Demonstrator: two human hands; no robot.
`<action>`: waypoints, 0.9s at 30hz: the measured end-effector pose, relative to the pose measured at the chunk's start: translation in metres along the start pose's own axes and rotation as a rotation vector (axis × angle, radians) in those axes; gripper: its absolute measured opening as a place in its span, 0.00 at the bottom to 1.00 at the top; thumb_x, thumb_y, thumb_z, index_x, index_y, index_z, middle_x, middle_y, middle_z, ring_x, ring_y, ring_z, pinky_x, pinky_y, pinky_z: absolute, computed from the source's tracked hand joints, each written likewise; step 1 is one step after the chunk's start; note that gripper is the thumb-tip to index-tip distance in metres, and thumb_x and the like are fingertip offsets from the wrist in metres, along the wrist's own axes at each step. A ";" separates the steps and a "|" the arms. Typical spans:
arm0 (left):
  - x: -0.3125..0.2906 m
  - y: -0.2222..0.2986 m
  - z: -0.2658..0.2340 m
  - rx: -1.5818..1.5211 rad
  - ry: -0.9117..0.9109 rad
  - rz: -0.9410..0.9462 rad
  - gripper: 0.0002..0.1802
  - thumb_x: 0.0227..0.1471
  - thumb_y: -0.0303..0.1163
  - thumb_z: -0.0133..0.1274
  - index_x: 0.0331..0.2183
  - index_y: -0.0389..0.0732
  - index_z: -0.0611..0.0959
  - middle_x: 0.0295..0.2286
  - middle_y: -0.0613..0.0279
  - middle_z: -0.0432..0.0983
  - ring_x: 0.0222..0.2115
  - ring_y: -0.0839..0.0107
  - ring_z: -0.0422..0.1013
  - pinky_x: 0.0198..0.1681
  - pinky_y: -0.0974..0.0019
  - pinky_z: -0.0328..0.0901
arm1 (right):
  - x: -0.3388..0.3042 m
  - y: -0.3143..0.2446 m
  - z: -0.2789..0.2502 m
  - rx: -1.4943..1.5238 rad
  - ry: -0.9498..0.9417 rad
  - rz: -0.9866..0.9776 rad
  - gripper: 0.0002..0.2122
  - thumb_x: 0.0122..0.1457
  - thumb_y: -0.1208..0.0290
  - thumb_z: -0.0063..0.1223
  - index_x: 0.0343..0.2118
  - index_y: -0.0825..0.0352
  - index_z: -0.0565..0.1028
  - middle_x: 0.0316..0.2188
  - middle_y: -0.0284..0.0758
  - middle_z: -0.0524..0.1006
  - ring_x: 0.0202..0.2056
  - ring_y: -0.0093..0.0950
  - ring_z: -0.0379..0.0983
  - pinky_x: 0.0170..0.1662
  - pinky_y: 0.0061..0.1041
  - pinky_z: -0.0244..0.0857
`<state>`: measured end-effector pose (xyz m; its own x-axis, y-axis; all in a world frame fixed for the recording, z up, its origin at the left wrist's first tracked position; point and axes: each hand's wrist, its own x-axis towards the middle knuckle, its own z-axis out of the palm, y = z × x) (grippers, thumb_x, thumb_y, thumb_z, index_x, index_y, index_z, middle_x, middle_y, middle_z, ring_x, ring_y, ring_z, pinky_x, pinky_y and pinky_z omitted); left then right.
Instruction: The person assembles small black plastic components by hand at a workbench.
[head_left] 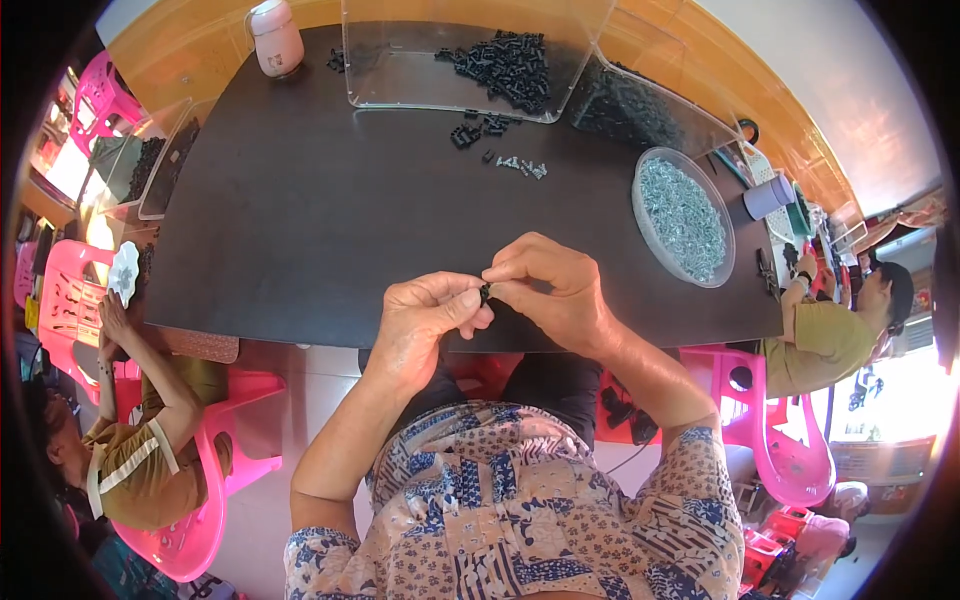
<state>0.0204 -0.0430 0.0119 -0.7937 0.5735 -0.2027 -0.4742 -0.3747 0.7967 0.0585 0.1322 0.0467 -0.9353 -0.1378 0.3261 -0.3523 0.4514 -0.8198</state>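
Note:
Near the table's front edge my two hands meet around a small black plastic part (485, 294). My left hand (425, 312) pinches it between thumb and forefinger. The fingertips of my right hand (552, 288) are closed right against that part; whatever they pinch is too small to make out. Farther off on the table, a few small silver pieces like screws (522, 167) lie loose. Just beyond them are several more black parts (478, 130). To the right stands a round clear tub (731, 245) full of small silver pieces.
A clear bin (395, 85) with a heap of black parts stands at the back, another bin (640, 110) to its right. A pink flask (276, 40) is at the far left, a purple cup (768, 197) at the right. People sit on pink chairs on both sides.

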 end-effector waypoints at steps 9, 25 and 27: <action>0.002 -0.001 0.002 0.051 0.002 0.064 0.04 0.47 0.23 0.55 0.28 0.32 0.80 0.20 0.60 0.75 0.20 0.75 0.70 0.25 0.76 0.62 | -0.007 -0.001 0.008 -0.111 0.107 -0.148 0.11 0.47 0.84 0.54 0.36 0.69 0.77 0.29 0.34 0.74 0.29 0.22 0.69 0.32 0.19 0.63; -0.005 -0.002 0.016 -0.033 0.044 0.150 0.04 0.50 0.23 0.52 0.28 0.32 0.80 0.25 0.62 0.77 0.28 0.76 0.72 0.35 0.73 0.65 | -0.008 -0.002 0.016 -0.526 0.220 -0.484 0.20 0.36 0.83 0.58 0.37 0.76 0.72 0.28 0.40 0.74 0.25 0.33 0.69 0.27 0.28 0.65; -0.005 -0.005 0.008 -0.058 -0.004 0.113 0.08 0.51 0.26 0.52 0.32 0.31 0.81 0.28 0.61 0.78 0.30 0.75 0.72 0.37 0.73 0.65 | -0.009 0.000 0.015 -0.500 0.225 -0.472 0.19 0.36 0.84 0.57 0.37 0.76 0.72 0.26 0.39 0.74 0.23 0.33 0.69 0.26 0.27 0.64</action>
<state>0.0292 -0.0384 0.0136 -0.8418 0.5283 -0.1109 -0.4032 -0.4788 0.7799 0.0662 0.1201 0.0372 -0.6384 -0.2569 0.7255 -0.6086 0.7456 -0.2715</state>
